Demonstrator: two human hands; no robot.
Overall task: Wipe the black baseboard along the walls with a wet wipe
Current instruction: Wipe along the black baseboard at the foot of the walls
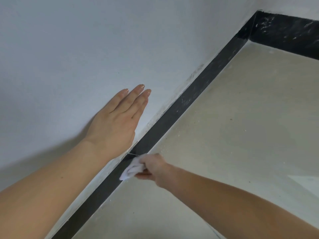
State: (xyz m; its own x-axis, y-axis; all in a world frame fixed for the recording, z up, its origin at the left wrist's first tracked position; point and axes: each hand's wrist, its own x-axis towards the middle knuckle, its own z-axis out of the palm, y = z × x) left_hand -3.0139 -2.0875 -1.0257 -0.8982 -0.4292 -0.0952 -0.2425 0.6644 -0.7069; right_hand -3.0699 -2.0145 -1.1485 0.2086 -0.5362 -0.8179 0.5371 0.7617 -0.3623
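Observation:
The black baseboard runs diagonally from the bottom left up to a corner at the top right, where a second stretch continues to the right. My right hand grips a crumpled white wet wipe and holds it against the baseboard face. My left hand lies flat on the white wall just above the baseboard, fingers straight and together. White specks and smears show on the baseboard beyond the wipe, heaviest on the far stretch past the corner.
The white wall fills the left and top. A beige tiled floor with small bits of debris spreads to the right. The room corner is at the top right.

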